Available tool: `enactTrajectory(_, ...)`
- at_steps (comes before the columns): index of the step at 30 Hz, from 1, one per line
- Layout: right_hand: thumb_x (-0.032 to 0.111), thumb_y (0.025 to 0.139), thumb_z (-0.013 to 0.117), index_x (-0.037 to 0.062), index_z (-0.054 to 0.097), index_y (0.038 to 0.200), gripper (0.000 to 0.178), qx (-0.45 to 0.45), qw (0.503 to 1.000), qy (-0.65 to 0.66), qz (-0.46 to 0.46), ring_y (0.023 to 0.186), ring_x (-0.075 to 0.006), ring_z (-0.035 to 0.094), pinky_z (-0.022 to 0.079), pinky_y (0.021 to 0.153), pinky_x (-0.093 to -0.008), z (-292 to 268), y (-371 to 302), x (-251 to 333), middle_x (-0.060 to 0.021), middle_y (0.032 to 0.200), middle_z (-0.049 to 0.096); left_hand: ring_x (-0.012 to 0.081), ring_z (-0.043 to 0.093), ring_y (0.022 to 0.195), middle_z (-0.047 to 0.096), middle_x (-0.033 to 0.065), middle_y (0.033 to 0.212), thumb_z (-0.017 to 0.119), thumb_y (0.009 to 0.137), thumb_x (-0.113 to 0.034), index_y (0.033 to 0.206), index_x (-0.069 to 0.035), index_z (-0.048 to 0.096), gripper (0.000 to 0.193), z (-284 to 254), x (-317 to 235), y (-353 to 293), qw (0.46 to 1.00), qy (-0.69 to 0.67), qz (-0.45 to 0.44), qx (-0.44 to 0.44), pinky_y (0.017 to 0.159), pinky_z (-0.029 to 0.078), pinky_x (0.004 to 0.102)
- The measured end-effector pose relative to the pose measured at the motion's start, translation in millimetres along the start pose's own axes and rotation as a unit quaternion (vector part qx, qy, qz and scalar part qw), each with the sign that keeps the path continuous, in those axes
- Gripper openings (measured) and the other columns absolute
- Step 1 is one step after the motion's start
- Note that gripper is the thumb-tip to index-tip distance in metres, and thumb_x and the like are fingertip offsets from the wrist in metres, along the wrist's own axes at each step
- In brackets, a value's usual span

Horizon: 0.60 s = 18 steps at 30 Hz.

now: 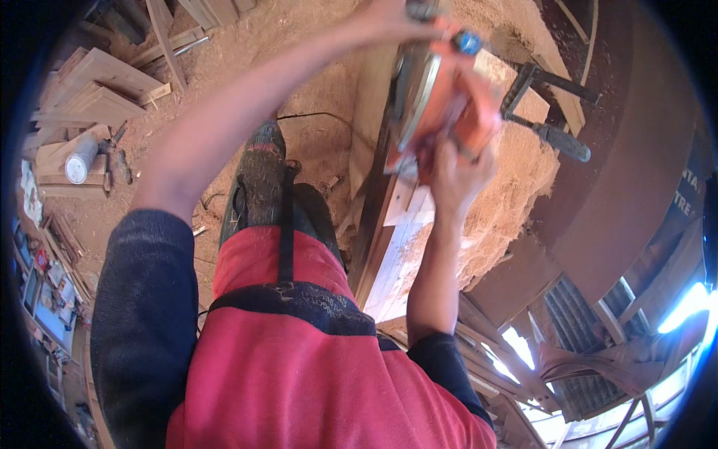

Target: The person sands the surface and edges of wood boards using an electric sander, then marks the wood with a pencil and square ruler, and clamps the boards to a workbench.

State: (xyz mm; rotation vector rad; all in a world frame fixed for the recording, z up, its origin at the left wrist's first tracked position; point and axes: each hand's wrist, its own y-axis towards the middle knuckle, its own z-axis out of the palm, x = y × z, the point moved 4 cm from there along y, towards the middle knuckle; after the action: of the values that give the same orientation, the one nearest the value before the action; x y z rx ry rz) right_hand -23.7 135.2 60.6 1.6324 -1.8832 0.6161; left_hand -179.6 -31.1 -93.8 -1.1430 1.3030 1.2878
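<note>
An orange electric planer [443, 101], smeared by motion, rests along a long piece of timber [389, 262] at the upper middle. My right hand [458, 173] wraps round its rear handle. At the top edge, my left hand [393, 21] grips the dark knob at the planer's front, with its fingers partly out of view. A blue round part [468, 43] shows on the tool's body near that hand. The planer hides the timber under it.
Heaped wood shavings [516, 176] cover the surface right of the timber. A dark clamp [561, 140] juts out there. On the floor at left lie stacked boards [105, 86] and a spray can [78, 166]. A thin cord [321, 114] runs beside my leg.
</note>
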Motion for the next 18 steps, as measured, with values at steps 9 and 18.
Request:
enactTrajectory(9,0.008,0.075,0.074,-0.0007,0.069,0.092,0.019,0.066,0.987,-0.023,0.147,0.070,-0.0143,0.064,0.052,0.065,-0.0327,-81,-269,-67,-0.0092,0.076,0.068,0.0357,0.050,0.120,0.055,0.0164,0.123,0.087,0.071,-0.036,0.120,-0.008,0.060,0.063,50,-80,-293,0.982,0.092,-0.147,0.079,0.104,0.040,0.0460)
enactTrajectory(18,0.000,0.074,0.068,-0.0035,0.065,0.091,0.018,0.092,0.984,0.060,0.142,0.068,-0.0131,0.062,0.050,0.061,-0.0292,-58,-217,-81,-0.0055,0.072,0.064,0.0366,0.055,0.116,0.058,0.0172,0.118,0.087,0.070,-0.037,0.121,-0.006,0.058,0.067,34,-62,-216,0.980,0.069,-0.174,0.064,0.100,0.043,0.0449)
